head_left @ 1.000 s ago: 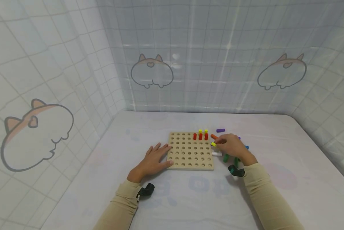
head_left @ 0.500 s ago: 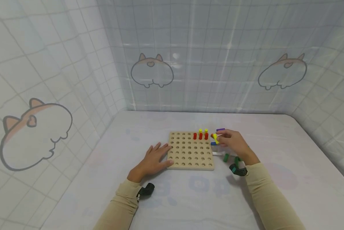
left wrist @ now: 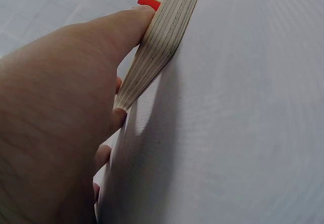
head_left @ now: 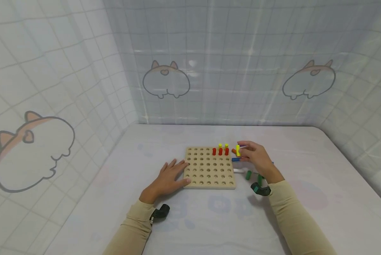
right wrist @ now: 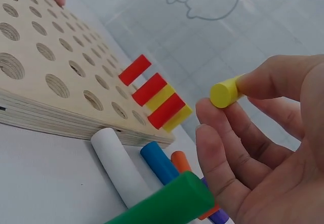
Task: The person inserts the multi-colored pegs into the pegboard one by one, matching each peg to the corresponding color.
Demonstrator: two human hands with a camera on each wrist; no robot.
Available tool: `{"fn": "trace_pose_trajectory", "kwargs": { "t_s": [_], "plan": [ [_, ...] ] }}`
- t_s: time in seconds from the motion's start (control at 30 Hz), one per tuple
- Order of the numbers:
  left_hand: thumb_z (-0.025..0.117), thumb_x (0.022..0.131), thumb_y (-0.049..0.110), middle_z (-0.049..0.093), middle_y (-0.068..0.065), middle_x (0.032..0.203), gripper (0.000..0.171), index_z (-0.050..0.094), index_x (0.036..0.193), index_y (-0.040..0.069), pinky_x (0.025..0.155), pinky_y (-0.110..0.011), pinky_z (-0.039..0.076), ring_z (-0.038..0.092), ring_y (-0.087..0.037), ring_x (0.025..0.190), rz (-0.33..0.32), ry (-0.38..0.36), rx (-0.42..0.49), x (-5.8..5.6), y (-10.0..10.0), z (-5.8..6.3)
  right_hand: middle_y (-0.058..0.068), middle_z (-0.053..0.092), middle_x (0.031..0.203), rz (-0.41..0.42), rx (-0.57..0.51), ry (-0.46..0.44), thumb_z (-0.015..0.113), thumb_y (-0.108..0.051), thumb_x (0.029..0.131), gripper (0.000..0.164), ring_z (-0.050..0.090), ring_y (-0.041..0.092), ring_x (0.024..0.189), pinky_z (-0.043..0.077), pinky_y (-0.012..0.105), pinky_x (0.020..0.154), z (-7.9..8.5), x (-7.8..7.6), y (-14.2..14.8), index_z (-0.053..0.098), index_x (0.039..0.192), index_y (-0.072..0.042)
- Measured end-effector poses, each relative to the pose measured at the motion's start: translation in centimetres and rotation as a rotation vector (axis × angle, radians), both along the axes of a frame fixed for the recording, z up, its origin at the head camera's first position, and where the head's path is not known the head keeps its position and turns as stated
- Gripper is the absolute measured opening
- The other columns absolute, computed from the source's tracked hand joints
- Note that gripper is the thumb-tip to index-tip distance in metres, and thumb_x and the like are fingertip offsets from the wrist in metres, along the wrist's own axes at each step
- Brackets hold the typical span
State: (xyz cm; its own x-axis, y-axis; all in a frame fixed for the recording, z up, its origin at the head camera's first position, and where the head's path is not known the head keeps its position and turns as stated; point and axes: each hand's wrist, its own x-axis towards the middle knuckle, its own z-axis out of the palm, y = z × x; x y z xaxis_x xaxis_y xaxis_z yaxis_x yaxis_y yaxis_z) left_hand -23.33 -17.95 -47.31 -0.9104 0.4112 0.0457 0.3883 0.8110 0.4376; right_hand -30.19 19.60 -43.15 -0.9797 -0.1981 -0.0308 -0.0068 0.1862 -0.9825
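Observation:
A square wooden pegboard [head_left: 209, 167] with rows of round holes lies on the table. Three red pegs [head_left: 220, 151] stand upright near its back right corner, and two yellow pegs [head_left: 226, 145] stand right behind them. My right hand [head_left: 257, 157] pinches another yellow peg [right wrist: 226, 92] between thumb and fingers, raised beside the board's back right corner and held upright in the head view. With fingers spread, my left hand [head_left: 169, 178] rests at the board's left edge, its thumb [left wrist: 132, 24] on the front left corner in the left wrist view.
Loose pegs lie right of the board: a white peg [right wrist: 116, 158], a blue peg [right wrist: 159, 163], an orange peg [head_left: 234, 151], green pegs [head_left: 248, 175] and a purple one [right wrist: 220, 216], partly behind my right hand. Tiled-pattern sheeting [head_left: 228, 71] rises behind the table.
The right hand has lifted the yellow peg from beside the board's right edge, moved it away from me and turned it from lying to upright. The left hand stays on the board.

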Motion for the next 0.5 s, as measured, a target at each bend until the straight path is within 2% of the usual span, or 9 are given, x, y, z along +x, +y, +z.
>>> {"fn": "trace_pose_trajectory", "kwargs": {
  "t_s": [0.3, 0.5],
  "plan": [
    [0.050, 0.096, 0.064, 0.029, -0.004, 0.163, 0.079, 0.033, 0.159, 0.017, 0.120, -0.059, 0.001, 0.010, -0.032, 0.153, 0.002, 0.000, -0.003, 0.1, 0.0, 0.1, 0.020, 0.053, 0.133, 0.017, -0.030, -0.008, 0.060, -0.016, 0.100, 0.049, 0.064, 0.031, 0.109, 0.056, 0.035, 0.090, -0.2, -0.7, 0.0, 0.049, 0.146, -0.003],
    [0.051, 0.096, 0.064, 0.029, -0.004, 0.163, 0.079, 0.034, 0.158, 0.017, 0.120, -0.059, 0.002, 0.010, -0.033, 0.152, 0.000, 0.003, 0.001, 0.2, -0.1, 0.0, 0.023, 0.057, 0.130, 0.056, -0.003, 0.007, 0.059, -0.017, 0.100, 0.048, 0.064, 0.035, 0.115, 0.056, 0.037, 0.090, 0.6, -1.4, -0.5, 0.051, 0.146, -0.006]
  ]
}}
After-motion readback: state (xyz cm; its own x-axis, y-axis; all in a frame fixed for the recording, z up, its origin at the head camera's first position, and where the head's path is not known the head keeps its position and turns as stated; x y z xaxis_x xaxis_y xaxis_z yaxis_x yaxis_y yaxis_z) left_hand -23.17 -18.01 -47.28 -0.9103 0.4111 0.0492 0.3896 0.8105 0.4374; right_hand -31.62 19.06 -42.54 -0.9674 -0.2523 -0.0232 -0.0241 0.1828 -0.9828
